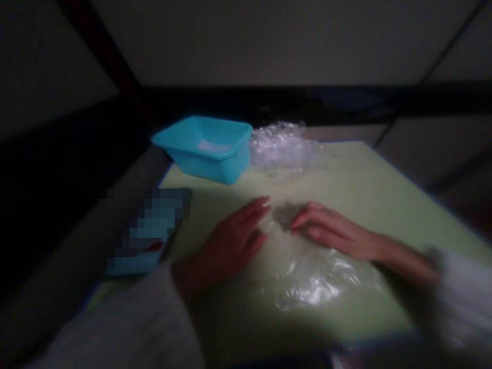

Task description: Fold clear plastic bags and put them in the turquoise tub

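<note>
Film, clear and creased, lies on the desk just under and on the near side of the right grip, its brightest folds nearest the wearer; its far edge is too faint to follow. The right grip has its fingers bent down by the film, and blur hides whether they pinch it, so I cannot tell if it is grasping. Across a narrow gap, the left grip is released, thumb and fingers parted, with the fingertips aimed toward the right grip. Pale sleeves cover both forearms. Beyond the left grip stands a blue tub, upright, with a whitish piece inside. Beyond both grips, just beside the tub, is a crumpled clear pile. To the left of the left grip, near the desk's side edge, lies a flat item, its surface pixelated, with a red patch on it.
</note>
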`<state>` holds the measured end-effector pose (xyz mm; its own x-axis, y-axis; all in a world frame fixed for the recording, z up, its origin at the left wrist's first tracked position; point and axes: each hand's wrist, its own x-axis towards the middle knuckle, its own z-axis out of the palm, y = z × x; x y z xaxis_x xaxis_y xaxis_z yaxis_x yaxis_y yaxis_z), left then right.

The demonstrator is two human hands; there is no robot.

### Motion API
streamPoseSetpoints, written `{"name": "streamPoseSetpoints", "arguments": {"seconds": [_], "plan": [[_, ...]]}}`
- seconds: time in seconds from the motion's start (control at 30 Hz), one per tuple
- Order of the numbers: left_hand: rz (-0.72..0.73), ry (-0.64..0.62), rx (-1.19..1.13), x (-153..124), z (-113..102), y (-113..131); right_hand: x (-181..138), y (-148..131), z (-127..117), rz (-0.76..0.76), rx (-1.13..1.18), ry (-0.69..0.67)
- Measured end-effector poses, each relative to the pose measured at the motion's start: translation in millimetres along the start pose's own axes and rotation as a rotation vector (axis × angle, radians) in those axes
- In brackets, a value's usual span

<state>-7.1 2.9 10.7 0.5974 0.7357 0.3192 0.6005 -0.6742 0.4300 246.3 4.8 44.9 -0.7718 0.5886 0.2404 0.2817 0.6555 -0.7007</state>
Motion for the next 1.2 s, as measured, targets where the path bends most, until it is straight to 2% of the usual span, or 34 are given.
{"name": "streamPoseSetpoints", "arguments": {"seconds": [0.07,0.13,0.27,0.4,0.5,0.67,0.73,0.8,0.87,0.97,1.07,1.2], "plan": [[0.064,-0.144,0.04,-3.9,6.3,-0.2,0.6,1.5,4.8,-0.04,-0.085,-0.078],[0.092,-0.213,0.063,-5.3,10.1,-2.5,1.5,3.1,8.7,-0.065,-0.152,-0.135],[0.127,-0.25,0.113,-2.7,9.5,-5.5,3.8,2.3,8.8,-0.093,-0.27,-0.228],[0.125,-0.266,0.174,-1.1,6.5,-5.2,3.1,1.6,-5.6,-0.056,-0.392,-0.277],[0.112,-0.264,0.179,-1.7,4.6,-7.0,-2.9,10.2,-21.8,0.018,-0.539,-0.228],[0.082,-0.253,0.208,-1.2,-0.5,-13.9,-16.2,36.1,-41.7,0.206,-0.873,-0.044],[0.058,-0.246,0.24,-0.8,-3.0,-17.2,-17.6,40.0,-43.2,0.231,-0.922,0.038],[0.021,-0.229,0.268,-1.0,-5.2,-20.7,-15.6,36.0,-41.1,0.202,-0.846,0.093],[-0.027,-0.21,0.288,-1.5,-6.5,-23.6,-11.5,25.7,-36.6,0.148,-0.653,0.082],[-0.084,-0.185,0.298,-1.8,-7.1,-25.6,-6.6,9.0,-29.1,0.111,-0.352,-0.05],[-0.111,-0.186,0.297,-1.2,-6.6,-25.1,-5.9,2.5,-22.7,0.152,-0.248,-0.176],[-0.13,-0.182,0.285,-0.5,-6.4,-23.6,-8.2,5.7,-16.6,0.173,-0.109,-0.245]]}}
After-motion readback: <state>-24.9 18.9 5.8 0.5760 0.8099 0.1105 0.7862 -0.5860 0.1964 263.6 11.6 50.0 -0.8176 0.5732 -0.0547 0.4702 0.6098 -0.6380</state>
